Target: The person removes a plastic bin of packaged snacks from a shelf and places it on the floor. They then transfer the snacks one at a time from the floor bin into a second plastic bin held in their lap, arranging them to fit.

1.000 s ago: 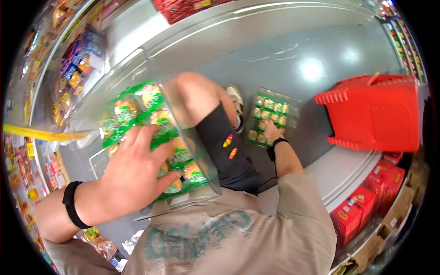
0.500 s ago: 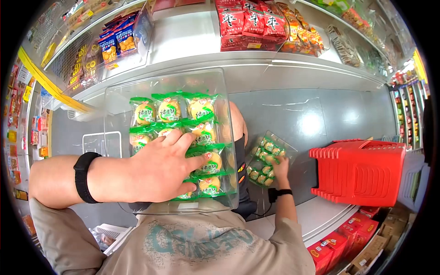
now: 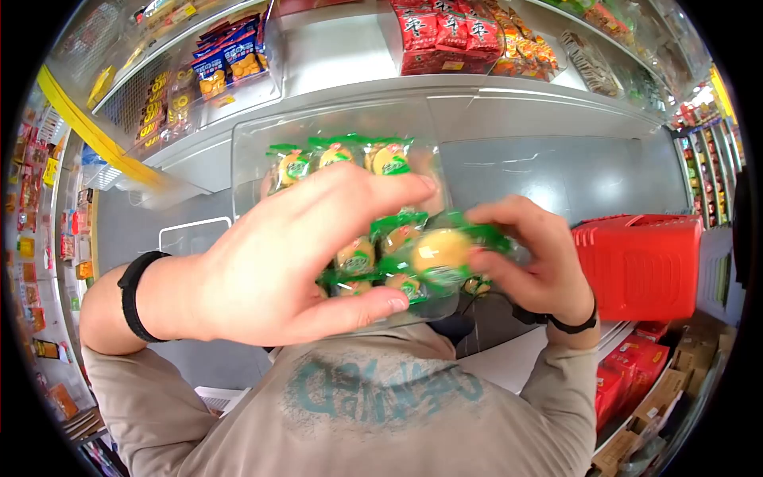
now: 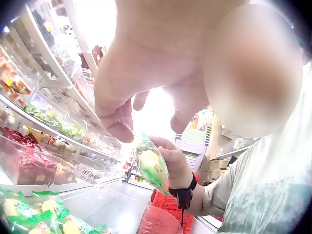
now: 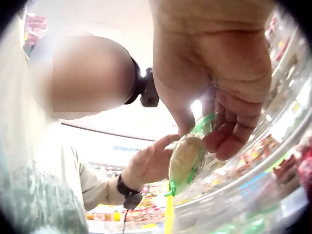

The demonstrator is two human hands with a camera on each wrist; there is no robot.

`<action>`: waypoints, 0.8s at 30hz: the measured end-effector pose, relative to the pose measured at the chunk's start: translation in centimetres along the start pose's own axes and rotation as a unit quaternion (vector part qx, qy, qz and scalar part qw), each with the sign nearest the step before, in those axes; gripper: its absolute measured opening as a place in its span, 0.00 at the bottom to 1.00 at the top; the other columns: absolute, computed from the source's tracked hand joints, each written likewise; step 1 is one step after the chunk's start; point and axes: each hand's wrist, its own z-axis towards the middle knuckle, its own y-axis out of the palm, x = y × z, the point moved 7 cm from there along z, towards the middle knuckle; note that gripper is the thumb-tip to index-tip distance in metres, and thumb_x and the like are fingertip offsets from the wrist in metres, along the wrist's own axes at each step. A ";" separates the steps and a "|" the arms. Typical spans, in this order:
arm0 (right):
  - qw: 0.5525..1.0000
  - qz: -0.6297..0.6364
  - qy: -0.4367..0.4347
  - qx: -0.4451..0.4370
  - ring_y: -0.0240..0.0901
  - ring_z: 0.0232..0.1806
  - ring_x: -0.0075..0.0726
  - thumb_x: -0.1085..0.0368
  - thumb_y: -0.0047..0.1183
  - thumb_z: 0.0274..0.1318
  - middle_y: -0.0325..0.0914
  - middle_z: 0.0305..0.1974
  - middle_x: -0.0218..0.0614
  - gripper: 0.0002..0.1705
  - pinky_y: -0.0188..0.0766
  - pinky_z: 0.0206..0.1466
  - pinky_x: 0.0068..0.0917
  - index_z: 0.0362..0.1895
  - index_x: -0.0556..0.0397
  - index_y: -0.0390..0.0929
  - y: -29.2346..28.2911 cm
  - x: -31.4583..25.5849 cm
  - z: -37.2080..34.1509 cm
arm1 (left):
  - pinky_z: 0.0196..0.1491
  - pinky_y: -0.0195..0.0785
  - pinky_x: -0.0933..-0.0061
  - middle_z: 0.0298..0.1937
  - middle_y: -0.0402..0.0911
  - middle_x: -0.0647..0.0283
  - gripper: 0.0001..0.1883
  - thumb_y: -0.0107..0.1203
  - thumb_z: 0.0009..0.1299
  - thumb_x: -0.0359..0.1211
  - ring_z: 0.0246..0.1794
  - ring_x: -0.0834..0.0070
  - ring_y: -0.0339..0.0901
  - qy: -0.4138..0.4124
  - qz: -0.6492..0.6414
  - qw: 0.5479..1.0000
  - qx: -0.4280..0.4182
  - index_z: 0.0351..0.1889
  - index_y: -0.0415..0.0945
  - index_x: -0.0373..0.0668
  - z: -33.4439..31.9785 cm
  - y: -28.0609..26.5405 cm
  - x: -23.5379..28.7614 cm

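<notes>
A green-and-clear wrapped pastry (image 3: 442, 256) is pinched between the thumb and fingers of my right hand (image 3: 540, 258), held above the right part of a clear plastic bin (image 3: 334, 119). Rows of similar pastries (image 3: 292, 167) lie in that bin. My left hand (image 3: 310, 254) is spread over them, its thumb and forefinger apart beside the held pastry. In the left wrist view the pastry (image 4: 153, 168) hangs from the right hand (image 4: 173, 163), close to the left fingertips. The right wrist view shows the pastry (image 5: 186, 158) gripped by its wrapper's end.
Red baskets (image 3: 640, 266) stand on the floor at the right. A shelf (image 3: 334, 60) with red bags (image 3: 449, 32) and blue snack packs (image 3: 230, 63) runs behind the bin. Red boxes (image 3: 636, 366) sit at the lower right, and a yellow strip (image 3: 95, 143) crosses the left.
My right hand has come up from the lower tray on the floor with a pastry in its fingers. My left hand has shifted right, thumb and forefinger now wider apart.
</notes>
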 end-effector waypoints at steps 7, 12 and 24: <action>0.989 0.047 -0.042 -0.130 0.82 0.43 0.42 0.62 0.67 0.59 0.79 0.44 0.40 0.22 0.80 0.46 0.32 0.51 0.56 0.72 8.9 -1.9 3.2 | 0.42 0.76 0.66 0.55 0.71 0.51 0.18 0.70 0.60 0.24 0.43 0.64 0.78 -0.134 -0.031 0.990 0.008 0.46 0.76 0.39 -5.4 0.5 -1.4; 0.972 0.144 0.072 -0.169 0.83 0.33 0.39 0.62 0.61 0.63 0.81 0.46 0.45 0.21 0.78 0.41 0.34 0.55 0.57 0.72 10.1 -1.9 3.0 | 0.43 0.77 0.64 0.45 0.75 0.56 0.14 0.66 0.60 0.20 0.43 0.58 0.79 -0.161 -0.009 0.986 -0.046 0.41 0.74 0.39 -8.1 2.5 -1.4; 0.833 0.129 0.384 0.376 0.73 0.28 0.24 0.52 0.47 0.74 0.80 0.31 0.34 0.19 0.73 0.36 0.24 0.46 0.56 0.76 -4.8 29.8 -19.3 | 0.53 0.70 0.52 0.52 0.78 0.49 0.12 0.62 0.59 0.29 0.57 0.49 0.72 -0.144 0.320 0.908 -0.226 0.39 0.77 0.37 -12.1 8.6 -4.0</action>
